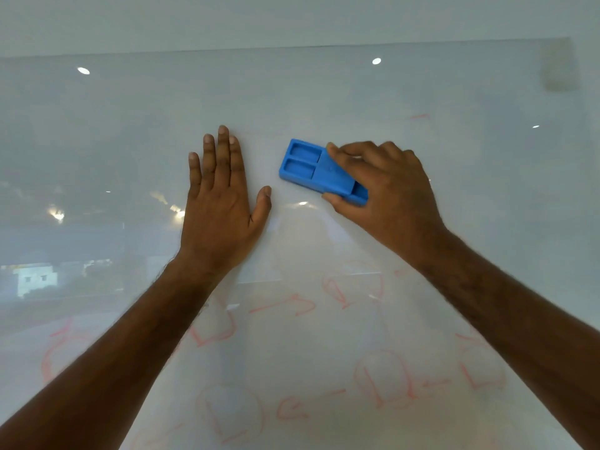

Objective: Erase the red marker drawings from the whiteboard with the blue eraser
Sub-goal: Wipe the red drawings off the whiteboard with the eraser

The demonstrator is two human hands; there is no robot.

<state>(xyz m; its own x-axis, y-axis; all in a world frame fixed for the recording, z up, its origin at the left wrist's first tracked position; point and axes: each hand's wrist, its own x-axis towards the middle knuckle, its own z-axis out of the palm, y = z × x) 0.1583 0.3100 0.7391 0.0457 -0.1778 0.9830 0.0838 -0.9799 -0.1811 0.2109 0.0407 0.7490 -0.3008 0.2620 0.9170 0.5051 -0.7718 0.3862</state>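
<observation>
- Between the thumb and curled fingers of the right hand (pixel 383 186) sits the blue eraser (pixel 316 172), pinched at its near end and lying flat on the whiteboard (pixel 324 92).
- Just beside it, the left hand (pixel 220 196) lies flat on the board, fingers straight and close together, thumb stuck out.
- Around the hands the board looks wiped.
- Lower down, many red marker drawings (pixel 383 381) are left, so I think lots of rubbing remains.

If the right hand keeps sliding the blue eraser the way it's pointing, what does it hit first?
The right hand aims the blue plastic eraser up and to the left across the glossy whiteboard. That path looks free: it passes above the fingertips of the flat left hand, over bare board, though the margin is hard to judge.
</observation>
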